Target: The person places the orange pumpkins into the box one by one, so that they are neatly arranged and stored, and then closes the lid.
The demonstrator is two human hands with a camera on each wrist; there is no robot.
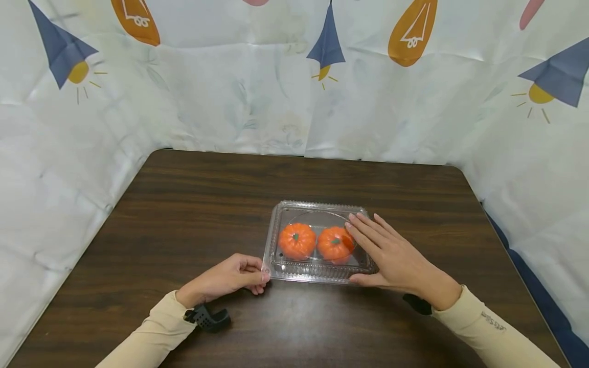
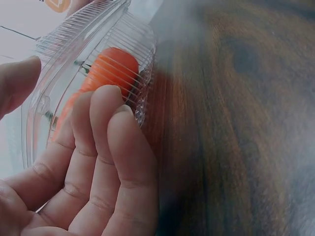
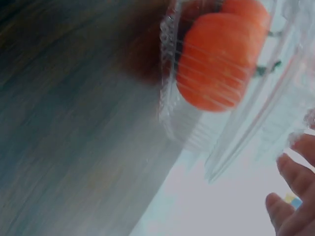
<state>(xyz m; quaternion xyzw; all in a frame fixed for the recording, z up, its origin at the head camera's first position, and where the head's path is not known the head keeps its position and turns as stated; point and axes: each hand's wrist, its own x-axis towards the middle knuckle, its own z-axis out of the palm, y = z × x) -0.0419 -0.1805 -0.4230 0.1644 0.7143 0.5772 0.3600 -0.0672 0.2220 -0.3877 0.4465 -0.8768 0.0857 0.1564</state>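
Observation:
A clear plastic clamshell container (image 1: 303,273) sits on the table with its lid lying over the base. Inside, two small orange pumpkins (image 1: 297,240) with green stems stand side by side. My left hand (image 1: 232,278) holds the container's near left corner, thumb at the rim and bent fingers against the side; in the left wrist view the fingers (image 2: 130,142) overlap the ribbed wall. Over the right end of the lid lies my right hand (image 1: 391,258), fingers straight and spread, partly covering the right pumpkin (image 1: 333,243). The right wrist view shows its fingertips (image 3: 290,169) near the lid.
The dark wood-grain table (image 1: 207,204) extends around the container on all sides. A white printed curtain (image 1: 221,97) hangs behind it and along both sides. Dark blue fabric (image 1: 534,276) shows beyond the right table edge.

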